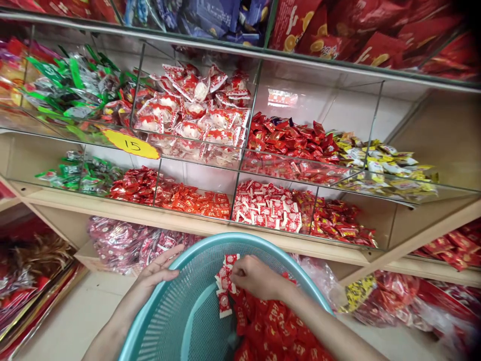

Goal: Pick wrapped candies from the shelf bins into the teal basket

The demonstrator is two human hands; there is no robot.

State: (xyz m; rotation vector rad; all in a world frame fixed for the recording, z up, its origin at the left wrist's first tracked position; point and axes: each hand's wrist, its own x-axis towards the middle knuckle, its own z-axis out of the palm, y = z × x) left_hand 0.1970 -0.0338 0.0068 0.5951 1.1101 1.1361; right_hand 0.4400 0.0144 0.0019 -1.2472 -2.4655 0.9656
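Note:
A teal plastic basket [178, 268] is in the lower middle of the head view, tilted towards me. My left hand [160, 268] grips its left rim, fingers along the outside and thumb near the edge. Inside the basket, my right hand [251, 276] is curled closed over a cluster of red-and-white wrapped candies [224, 286], which stick out at its fingertips. Red wrapped candies [276, 326] lie heaped beneath my right wrist and forearm, which hide part of the pile.
Clear-walled shelf bins ahead hold red-and-white candies [263, 205], orange-red candies [199, 201] and yellow-and-white candies [391, 160]. A yellow price tag [130, 144] reads 15. Bagged goods [120, 245] sit under the wooden ledge [180, 224]. More bags [398, 296] lie at right.

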